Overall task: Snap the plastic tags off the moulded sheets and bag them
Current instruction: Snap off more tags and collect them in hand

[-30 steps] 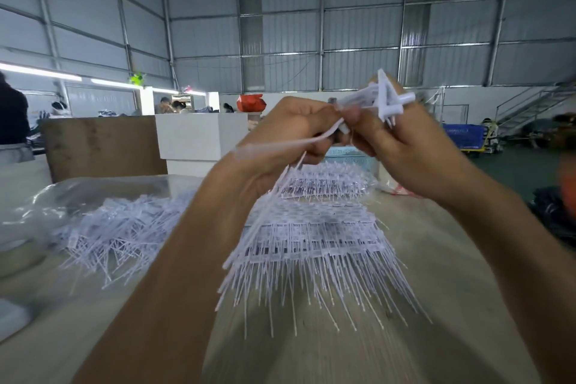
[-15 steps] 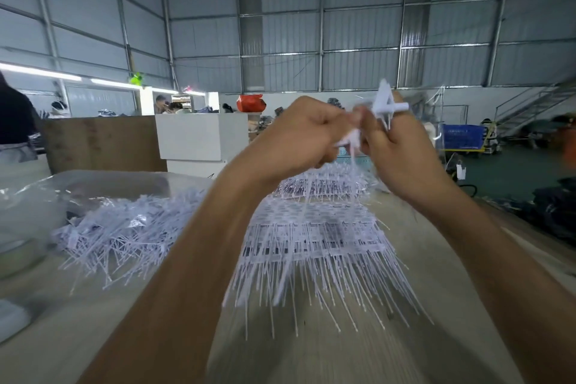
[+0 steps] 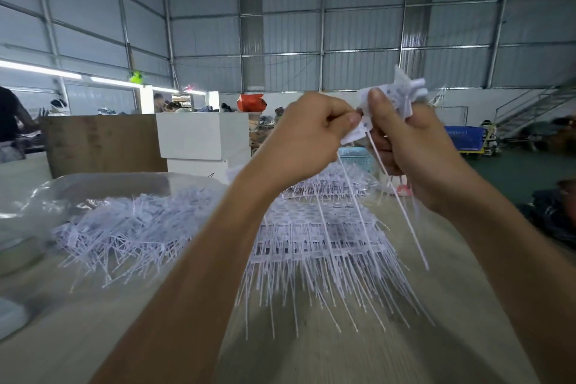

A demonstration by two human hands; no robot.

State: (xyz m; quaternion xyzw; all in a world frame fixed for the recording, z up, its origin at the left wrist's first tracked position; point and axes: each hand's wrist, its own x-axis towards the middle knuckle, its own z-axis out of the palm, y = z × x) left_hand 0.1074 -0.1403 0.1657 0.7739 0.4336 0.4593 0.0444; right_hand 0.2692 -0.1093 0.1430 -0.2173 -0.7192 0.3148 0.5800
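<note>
White plastic tag piece (image 3: 402, 93) held up at chest height betw. both hands, above the table (image 3: 311, 358). Right hand (image 3: 414, 146) curled round it, thumb pressed on the front, moulded bits sticking out the top. Left hand (image 3: 311, 137) fingers curled, thumb & forefinger pinching a tag (image 3: 353, 135) at the lower edge, touching the right thumb. Thin stems (image 3: 402, 206) hang down from the grip. Below, stack of moulded sheets (image 3: 321, 237) flat on the table; loose snapped tags (image 3: 131, 227) piled to the left w/ clear bag (image 3: 46, 196) behind them.
</note>
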